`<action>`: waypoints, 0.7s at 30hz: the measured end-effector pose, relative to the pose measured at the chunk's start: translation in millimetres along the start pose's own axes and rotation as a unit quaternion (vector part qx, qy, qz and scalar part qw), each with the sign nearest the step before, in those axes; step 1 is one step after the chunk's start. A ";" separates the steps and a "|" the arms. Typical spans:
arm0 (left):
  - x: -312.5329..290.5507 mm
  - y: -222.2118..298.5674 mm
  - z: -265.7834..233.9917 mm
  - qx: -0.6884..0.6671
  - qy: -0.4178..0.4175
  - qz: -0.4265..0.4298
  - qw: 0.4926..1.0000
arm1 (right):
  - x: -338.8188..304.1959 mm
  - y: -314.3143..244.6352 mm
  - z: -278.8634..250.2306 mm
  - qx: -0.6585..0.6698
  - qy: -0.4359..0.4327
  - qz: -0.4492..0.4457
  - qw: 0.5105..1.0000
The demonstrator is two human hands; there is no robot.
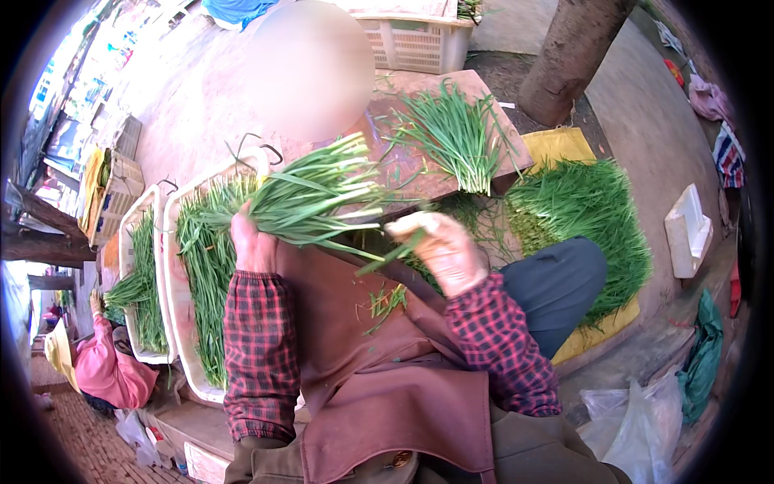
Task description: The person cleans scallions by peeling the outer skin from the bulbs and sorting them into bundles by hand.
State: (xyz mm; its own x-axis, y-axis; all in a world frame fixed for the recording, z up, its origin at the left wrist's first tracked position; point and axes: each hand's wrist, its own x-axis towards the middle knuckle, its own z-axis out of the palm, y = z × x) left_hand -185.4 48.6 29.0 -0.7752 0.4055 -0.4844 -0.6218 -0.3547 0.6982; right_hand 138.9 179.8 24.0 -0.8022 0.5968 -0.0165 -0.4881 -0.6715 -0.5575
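Note:
My left hand [251,240] is closed round a bunch of garlic chives [322,189], whose pale stem ends point up and to the right. Just right of the bunch, my right hand [442,248] pinches a few loose green leaves [393,254]. Beyond it, a smaller pile of garlic chives [459,137] lies on a low reddish board [476,85]. A few trimmed scraps [387,302] rest on the brown apron [339,294] over my lap. Under the left hand's bunch stands a long white crate [171,242] filled with chives.
A big heap of chives [584,226] covers a yellow sheet [564,145] beside my right knee. A second white crate [126,242] stands further left, near a person in pink [117,367]. A tree trunk [572,60], a foam box [688,230] and plastic bags [641,419] are on the right.

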 end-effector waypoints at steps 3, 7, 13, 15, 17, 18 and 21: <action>7.7 16.0 -10.3 -0.015 0.021 0.007 1.000 | -10.5 -24.6 -45.5 -0.457 0.135 0.081 0.875; 7.2 16.2 -0.9 -0.023 -0.017 -0.005 1.000 | -18.8 15.6 -67.2 -0.743 0.074 -0.099 0.658; -11.4 6.7 12.6 -0.007 0.034 0.022 0.999 | 14.7 38.7 35.4 -0.731 -0.030 -0.279 0.622; -12.1 4.3 11.9 -0.014 0.017 0.005 1.000 | 19.3 51.2 33.4 -0.759 -0.034 -0.262 0.595; -14.2 3.8 12.9 -0.028 0.003 -0.009 1.000 | 14.7 56.4 30.5 -0.689 -0.019 -0.294 0.662; -17.0 3.7 13.5 -0.036 -0.003 -0.014 0.999 | 11.4 58.6 29.7 -0.650 -0.014 -0.308 0.694; -21.6 -4.8 19.1 -0.039 0.027 0.008 0.999 | -9.8 51.2 21.4 -0.582 0.057 -0.181 0.791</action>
State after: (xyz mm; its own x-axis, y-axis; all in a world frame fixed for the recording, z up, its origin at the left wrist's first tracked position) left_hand -163.6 57.6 46.2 -0.7882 0.3551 -0.5027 -0.6151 -0.4260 0.6634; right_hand 114.4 130.1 13.4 -0.6133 0.7382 0.2809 0.0215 0.3711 -0.9283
